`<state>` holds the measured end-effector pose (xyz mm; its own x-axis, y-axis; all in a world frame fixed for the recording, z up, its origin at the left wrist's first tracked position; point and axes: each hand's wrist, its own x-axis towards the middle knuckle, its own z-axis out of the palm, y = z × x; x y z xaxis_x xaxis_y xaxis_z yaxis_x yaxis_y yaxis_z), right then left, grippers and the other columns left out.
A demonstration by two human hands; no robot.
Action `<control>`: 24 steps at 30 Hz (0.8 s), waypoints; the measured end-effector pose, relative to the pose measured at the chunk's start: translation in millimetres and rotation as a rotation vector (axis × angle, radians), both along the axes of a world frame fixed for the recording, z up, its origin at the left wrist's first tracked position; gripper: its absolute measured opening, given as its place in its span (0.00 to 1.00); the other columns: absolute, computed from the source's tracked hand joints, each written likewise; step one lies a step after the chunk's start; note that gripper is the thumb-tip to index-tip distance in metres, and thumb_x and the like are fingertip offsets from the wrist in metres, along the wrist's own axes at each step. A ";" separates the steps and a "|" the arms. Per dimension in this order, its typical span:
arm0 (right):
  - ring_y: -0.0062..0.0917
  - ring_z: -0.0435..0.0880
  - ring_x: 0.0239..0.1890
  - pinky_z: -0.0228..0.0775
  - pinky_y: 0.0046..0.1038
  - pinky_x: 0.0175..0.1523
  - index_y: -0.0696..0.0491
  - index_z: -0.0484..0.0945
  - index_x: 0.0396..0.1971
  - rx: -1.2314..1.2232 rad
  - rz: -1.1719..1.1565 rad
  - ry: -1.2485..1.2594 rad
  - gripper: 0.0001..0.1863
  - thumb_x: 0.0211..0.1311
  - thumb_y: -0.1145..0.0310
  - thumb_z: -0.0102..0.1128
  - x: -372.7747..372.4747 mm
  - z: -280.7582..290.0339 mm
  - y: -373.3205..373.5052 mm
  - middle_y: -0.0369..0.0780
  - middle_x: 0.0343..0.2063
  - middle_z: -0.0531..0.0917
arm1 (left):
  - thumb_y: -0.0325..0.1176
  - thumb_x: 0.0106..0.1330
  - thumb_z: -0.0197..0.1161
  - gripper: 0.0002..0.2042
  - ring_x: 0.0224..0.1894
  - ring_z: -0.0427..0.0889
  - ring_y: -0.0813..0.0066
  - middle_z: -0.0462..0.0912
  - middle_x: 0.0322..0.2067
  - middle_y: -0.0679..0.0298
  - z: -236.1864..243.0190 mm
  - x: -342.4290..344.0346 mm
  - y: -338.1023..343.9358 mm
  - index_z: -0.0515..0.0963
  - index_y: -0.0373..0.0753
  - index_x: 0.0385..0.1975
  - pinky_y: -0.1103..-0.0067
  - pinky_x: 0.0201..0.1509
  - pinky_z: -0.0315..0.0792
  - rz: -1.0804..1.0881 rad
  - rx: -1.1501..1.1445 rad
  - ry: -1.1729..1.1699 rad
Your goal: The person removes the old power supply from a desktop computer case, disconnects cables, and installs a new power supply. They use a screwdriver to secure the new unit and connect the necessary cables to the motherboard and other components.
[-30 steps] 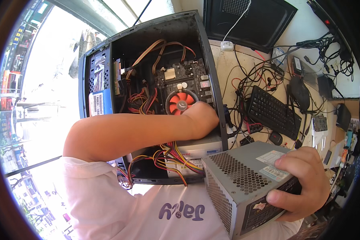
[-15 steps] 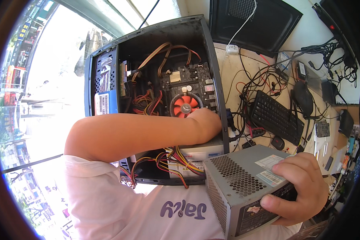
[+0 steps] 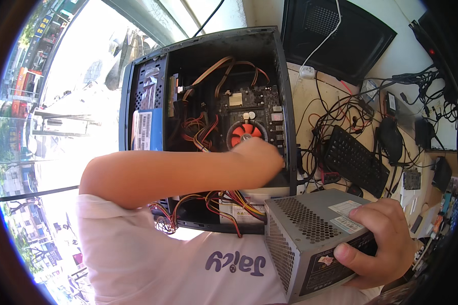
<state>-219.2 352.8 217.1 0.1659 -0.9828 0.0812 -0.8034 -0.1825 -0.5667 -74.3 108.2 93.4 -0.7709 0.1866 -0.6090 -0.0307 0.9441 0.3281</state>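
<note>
Opening the computer case [image 3: 286, 112] was done | right hand [image 3: 389, 244] gripped gray power box [image 3: 310, 218], fingers bent round its end, outside the case | left hand [image 3: 259, 158] was by red fan [image 3: 247, 131], grip hidden, couldn't tell | another power box [image 3: 259, 197] sat inside

A computer repair bench, in what looks like a small workshop or repair shop.

An open computer case [image 3: 286, 112] sits near the middle with its coloured wires [image 3: 202, 133] bare, and a metal power supply [image 3: 310, 216] is outside it at the near right. The pale tabletop [image 3: 304, 94] on the right carries a tangle of black cables [image 3: 319, 129] and a keyboard [image 3: 358, 160]; a loose circuit board [image 3: 411, 179] lies farther right, beside crowded small items [image 3: 445, 203] too tiny to tell apart. On the left, bright daylight shows buildings [image 3: 21, 178] and trees [image 3: 18, 240] outside.
</note>
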 end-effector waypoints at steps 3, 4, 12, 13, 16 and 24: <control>0.39 0.79 0.38 0.68 0.39 0.38 0.37 0.76 0.57 -0.049 -0.001 -0.003 0.33 0.47 0.53 0.75 -2.4 -12.5 -3.4 0.49 0.45 0.78 | 0.35 0.62 0.65 0.08 0.41 0.87 0.53 0.87 0.34 0.52 -6.4 43.5 -28.0 0.86 0.38 0.31 0.62 0.43 0.80 0.155 -0.025 -0.199; 0.39 0.80 0.37 0.68 0.39 0.37 0.36 0.76 0.57 -0.039 -0.032 0.021 0.33 0.47 0.53 0.75 5.1 -5.7 -2.2 0.49 0.44 0.78 | 0.41 0.65 0.64 0.13 0.41 0.86 0.52 0.86 0.33 0.52 -3.3 51.3 -38.7 0.86 0.36 0.33 0.60 0.44 0.79 0.176 0.048 -0.221; 0.36 0.79 0.30 0.66 0.37 0.31 0.33 0.76 0.54 -0.177 -0.113 0.047 0.28 0.51 0.50 0.72 13.9 -19.7 -2.4 0.48 0.38 0.81 | 0.30 0.63 0.70 0.07 0.37 0.85 0.65 0.86 0.33 0.55 21.2 58.0 -58.8 0.85 0.33 0.35 0.73 0.43 0.76 0.701 0.249 0.036; 0.36 0.79 0.29 0.66 0.36 0.31 0.33 0.76 0.54 -0.197 -0.136 0.051 0.28 0.51 0.49 0.72 16.0 -22.0 -2.1 0.48 0.38 0.81 | 0.30 0.63 0.70 0.07 0.36 0.84 0.69 0.86 0.32 0.57 35.8 46.5 -54.6 0.85 0.33 0.34 0.75 0.43 0.76 0.770 0.282 -0.020; 0.35 0.78 0.28 0.66 0.36 0.30 0.32 0.75 0.54 -0.242 -0.181 0.054 0.29 0.50 0.47 0.72 20.8 -27.0 -1.5 0.48 0.37 0.81 | 0.37 0.64 0.69 0.13 0.34 0.82 0.73 0.85 0.31 0.60 19.6 53.5 -52.9 0.83 0.33 0.40 0.76 0.43 0.75 0.852 0.586 0.104; 0.36 0.78 0.29 0.66 0.36 0.31 0.32 0.75 0.55 -0.212 -0.163 0.071 0.29 0.51 0.48 0.71 18.9 -22.0 -0.3 0.48 0.37 0.81 | 0.31 0.69 0.62 0.10 0.30 0.81 0.76 0.83 0.29 0.61 16.7 35.0 -51.8 0.81 0.30 0.43 0.77 0.36 0.74 0.886 0.643 -0.067</control>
